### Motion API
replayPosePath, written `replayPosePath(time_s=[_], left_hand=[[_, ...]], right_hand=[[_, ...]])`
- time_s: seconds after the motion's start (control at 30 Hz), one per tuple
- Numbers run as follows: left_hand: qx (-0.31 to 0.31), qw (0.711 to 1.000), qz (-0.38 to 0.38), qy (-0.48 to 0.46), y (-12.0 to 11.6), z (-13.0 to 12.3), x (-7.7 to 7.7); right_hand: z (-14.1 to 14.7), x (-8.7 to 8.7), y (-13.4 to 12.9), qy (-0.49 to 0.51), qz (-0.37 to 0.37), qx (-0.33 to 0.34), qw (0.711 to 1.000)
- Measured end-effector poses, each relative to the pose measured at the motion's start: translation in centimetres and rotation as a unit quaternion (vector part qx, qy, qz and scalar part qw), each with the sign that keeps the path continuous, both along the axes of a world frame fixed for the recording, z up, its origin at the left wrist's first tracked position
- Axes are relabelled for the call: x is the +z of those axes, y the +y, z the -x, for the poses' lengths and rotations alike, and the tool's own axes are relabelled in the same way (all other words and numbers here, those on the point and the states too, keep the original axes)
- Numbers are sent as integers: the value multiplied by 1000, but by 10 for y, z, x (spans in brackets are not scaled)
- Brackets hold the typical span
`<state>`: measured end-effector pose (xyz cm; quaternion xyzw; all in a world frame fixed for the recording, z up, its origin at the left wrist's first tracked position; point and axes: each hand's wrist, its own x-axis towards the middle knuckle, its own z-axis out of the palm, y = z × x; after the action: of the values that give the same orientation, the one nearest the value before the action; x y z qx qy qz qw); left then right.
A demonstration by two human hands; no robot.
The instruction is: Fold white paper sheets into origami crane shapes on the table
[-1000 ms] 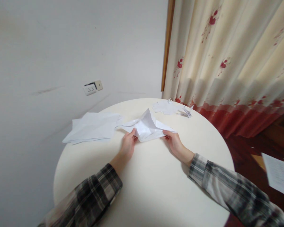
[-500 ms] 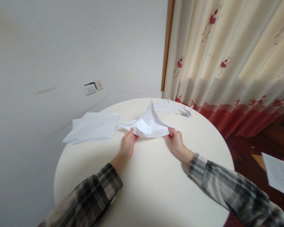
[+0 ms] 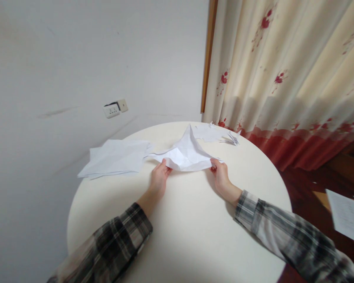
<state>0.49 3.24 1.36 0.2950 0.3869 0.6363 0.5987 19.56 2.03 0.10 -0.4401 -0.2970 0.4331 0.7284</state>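
Observation:
A partly folded sheet of white paper [image 3: 185, 154] is held between my two hands over the round white table [image 3: 183, 232]. One pointed flap stands up at its far side, and creases cross its middle. My left hand [image 3: 159, 176] pinches the near edge left of centre, thumb on top and fingers underneath. At the right corner, my right hand [image 3: 221, 176] grips the paper the same way. The fingertips under the sheet are partly hidden. A layered point of the paper sticks out past my left hand.
To the left lies a stack of white paper sheets [image 3: 118, 157]. Behind the folded sheet are more paper pieces [image 3: 208, 133] and a small folded paper figure [image 3: 233, 138]. A wall with a socket [image 3: 111, 111] borders the far left; a floral curtain [image 3: 279, 74] hangs at right.
Almost nothing differs. Both hands keep the same grip, and the folded paper holds its shape with only a very slight shift.

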Motion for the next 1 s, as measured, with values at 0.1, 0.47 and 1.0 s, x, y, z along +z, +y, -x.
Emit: replayPosePath(time_s=[0.1, 0.47, 1.0], left_hand=[[6, 999, -8, 33, -3, -1, 0], [237, 935, -83, 251, -2, 5, -4], [-3, 895, -234, 379, -30, -8, 13]], right_hand=[[0, 1, 0, 0, 4, 1, 1000], [-3, 0, 1, -13, 19, -33, 999], [1, 0, 1, 3, 23, 38, 999]])
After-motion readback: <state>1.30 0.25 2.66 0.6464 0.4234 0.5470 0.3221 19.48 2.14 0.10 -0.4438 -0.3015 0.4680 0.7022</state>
